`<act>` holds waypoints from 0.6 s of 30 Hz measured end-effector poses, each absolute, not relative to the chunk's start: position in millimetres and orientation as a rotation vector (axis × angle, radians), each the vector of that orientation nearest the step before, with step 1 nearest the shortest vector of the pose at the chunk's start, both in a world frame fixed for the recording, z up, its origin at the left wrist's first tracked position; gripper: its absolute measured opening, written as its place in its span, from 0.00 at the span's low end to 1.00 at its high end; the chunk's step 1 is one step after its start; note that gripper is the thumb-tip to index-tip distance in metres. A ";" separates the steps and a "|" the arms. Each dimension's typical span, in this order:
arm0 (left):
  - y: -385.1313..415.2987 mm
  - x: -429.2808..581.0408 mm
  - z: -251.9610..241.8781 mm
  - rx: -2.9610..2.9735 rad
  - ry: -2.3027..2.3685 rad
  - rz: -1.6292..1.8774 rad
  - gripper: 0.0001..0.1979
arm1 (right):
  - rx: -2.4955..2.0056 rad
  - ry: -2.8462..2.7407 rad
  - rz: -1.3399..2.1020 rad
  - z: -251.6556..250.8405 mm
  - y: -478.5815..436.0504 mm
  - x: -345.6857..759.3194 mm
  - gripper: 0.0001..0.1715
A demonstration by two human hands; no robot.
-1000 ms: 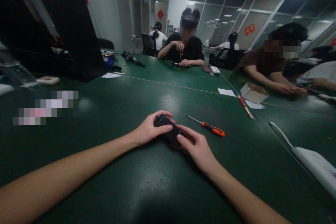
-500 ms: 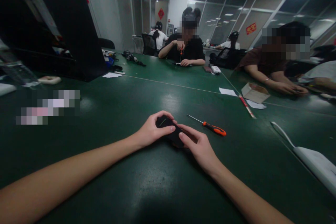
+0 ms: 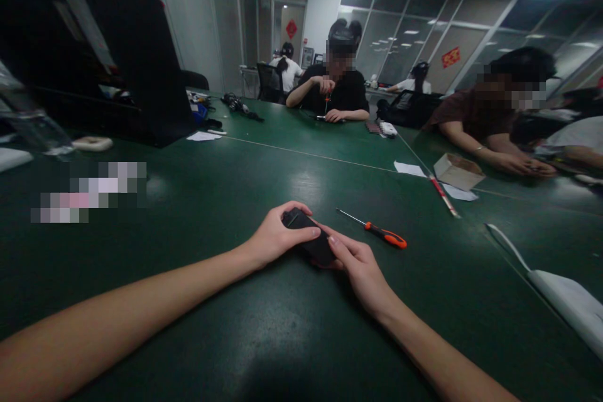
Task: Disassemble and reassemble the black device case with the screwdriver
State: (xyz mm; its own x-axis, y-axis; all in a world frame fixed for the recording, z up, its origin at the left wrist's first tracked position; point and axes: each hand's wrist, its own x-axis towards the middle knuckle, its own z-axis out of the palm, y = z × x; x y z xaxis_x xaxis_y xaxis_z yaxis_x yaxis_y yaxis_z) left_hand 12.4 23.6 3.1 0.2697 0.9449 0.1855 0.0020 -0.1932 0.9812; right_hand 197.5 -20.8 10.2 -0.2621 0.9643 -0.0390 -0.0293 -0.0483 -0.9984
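In the head view, the left hand point(image 3: 279, 235) grips one end of a black case point(image 3: 321, 251) and the right hand point(image 3: 362, 269) its other end, over the green bench point(image 3: 268, 326); a screwdriver point(image 3: 377, 232) lies nearby.

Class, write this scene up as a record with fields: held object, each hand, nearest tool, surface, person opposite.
Held object: black device, exact type unclear
Left hand: around its far end, thumb across the top
Right hand: holding its near end
Nearest tool: orange-and-black screwdriver, lying beyond the right hand, untouched
Surface: dark green table
Person opposite: holding an orange-handled tool
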 end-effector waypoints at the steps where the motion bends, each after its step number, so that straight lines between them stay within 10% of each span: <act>1: 23.3 13.5 2.5 1.434 0.909 1.130 0.25 | -1.071 -1.329 1.455 9.6 -21.0 196.7 0.27; 7: 19.3 23.1 -4.6 1.154 0.716 1.121 0.41 | -0.913 -1.025 1.528 8.5 -21.6 188.4 0.26; 18: 13.3 18.7 0.0 1.378 0.729 1.058 0.21 | -0.848 -1.083 1.772 8.2 -20.8 189.8 0.18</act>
